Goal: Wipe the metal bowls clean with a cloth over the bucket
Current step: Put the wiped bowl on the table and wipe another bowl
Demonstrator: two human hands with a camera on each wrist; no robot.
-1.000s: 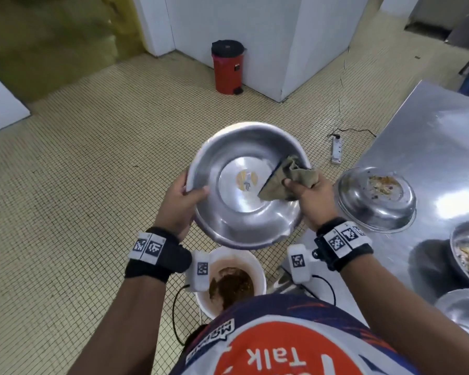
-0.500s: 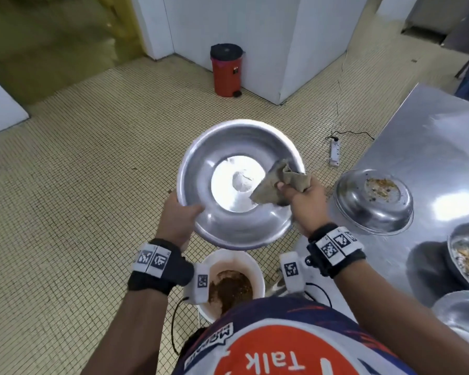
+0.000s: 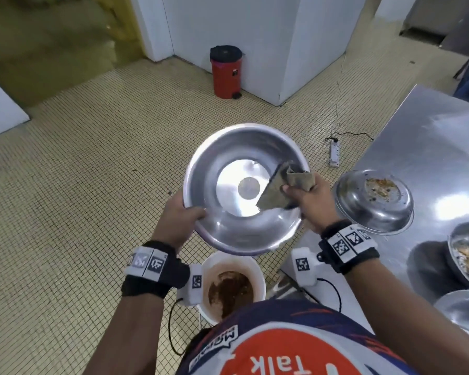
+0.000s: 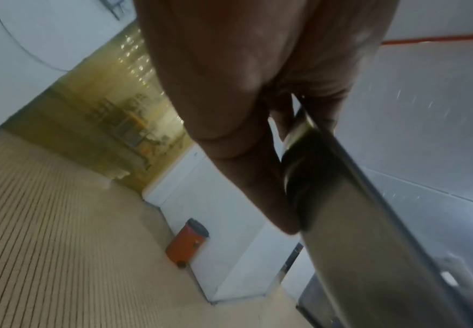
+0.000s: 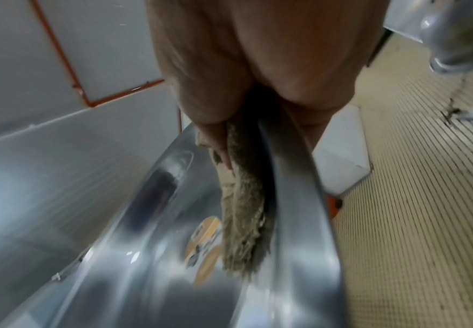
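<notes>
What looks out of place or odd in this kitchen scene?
A white power strip lies on the tiled floor beside the steel table, its cord trailing. A round sticker sits inside the held bowl.

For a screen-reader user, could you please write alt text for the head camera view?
A person's left hand holds a metal bowl by its rim above a white bucket of brown slop while the right hand presses a cloth inside it. Soiled bowls sit on a steel table.

Shirt (image 3: 295,355): "Talk" legible, upside down.
</notes>
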